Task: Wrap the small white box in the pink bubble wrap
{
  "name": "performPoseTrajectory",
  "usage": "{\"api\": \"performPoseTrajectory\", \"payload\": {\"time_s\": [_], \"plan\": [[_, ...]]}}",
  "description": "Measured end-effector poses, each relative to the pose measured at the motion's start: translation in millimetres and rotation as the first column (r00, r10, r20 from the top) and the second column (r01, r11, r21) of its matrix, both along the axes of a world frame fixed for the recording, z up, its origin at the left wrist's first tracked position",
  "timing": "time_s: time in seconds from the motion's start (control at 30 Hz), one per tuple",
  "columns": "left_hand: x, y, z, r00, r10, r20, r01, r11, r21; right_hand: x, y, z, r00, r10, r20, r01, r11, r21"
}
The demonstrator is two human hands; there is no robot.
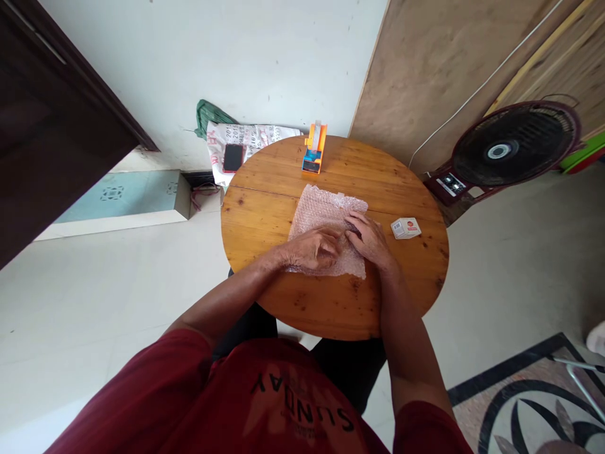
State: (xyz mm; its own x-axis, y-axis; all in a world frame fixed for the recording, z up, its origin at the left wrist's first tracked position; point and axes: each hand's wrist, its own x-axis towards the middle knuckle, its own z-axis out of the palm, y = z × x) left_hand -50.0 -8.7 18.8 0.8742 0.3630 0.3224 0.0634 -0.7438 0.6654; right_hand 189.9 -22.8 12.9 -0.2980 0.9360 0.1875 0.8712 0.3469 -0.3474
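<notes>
A sheet of clear bubble wrap (309,217) lies on the round wooden table (265,189), with a small piece of clear tape near its top edge. Over its lower middle is my left hand (316,248), fingers curled closed; whatever they grip, if anything, is hidden. My right hand (367,239) rests on the right side of the wrap, fingers and thumb apart, pressing against it. Farther back on the table stands an orange and blue tape dispenser (314,151). To the right of my right hand sits a small white box (405,228) with a red mark.
Behind the table's left edge a phone (233,157) lies on a printed white sack (258,135), near a green bag (212,115). A dark red fan (515,148) stands at the right by the wooden panel. A pale blue slab (118,195) lies on the floor at left.
</notes>
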Motion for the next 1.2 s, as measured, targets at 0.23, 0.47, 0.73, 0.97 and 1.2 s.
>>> {"api": "performPoseTrajectory", "payload": {"time_s": [0.23,0.47,0.73,0.97,1.2], "plan": [[2,-4,8.7,0.999,0.010,-0.037,-0.010,1.000,0.005,-1,0,-1.1,0.999,-0.025,-0.027,0.026,1.000,0.007],[3,-3,2.2,1.000,0.003,-0.015,-0.002,0.999,0.037,-1,1,-3.1,0.998,-0.039,-0.044,0.040,0.999,0.032],[5,-1,-3.8,0.999,-0.015,0.050,0.012,0.998,0.064,-2,2,-6.8,0.995,-0.046,-0.086,0.052,0.997,0.064],[5,-1,-1.3,0.998,-0.019,0.052,0.016,0.998,0.068,-8,1,-4.8,0.989,-0.082,-0.121,0.096,0.989,0.117],[5,2,-4.9,0.998,-0.031,0.055,0.026,0.996,0.085,-9,0,-4.7,0.992,-0.083,-0.095,0.093,0.991,0.097]]}}
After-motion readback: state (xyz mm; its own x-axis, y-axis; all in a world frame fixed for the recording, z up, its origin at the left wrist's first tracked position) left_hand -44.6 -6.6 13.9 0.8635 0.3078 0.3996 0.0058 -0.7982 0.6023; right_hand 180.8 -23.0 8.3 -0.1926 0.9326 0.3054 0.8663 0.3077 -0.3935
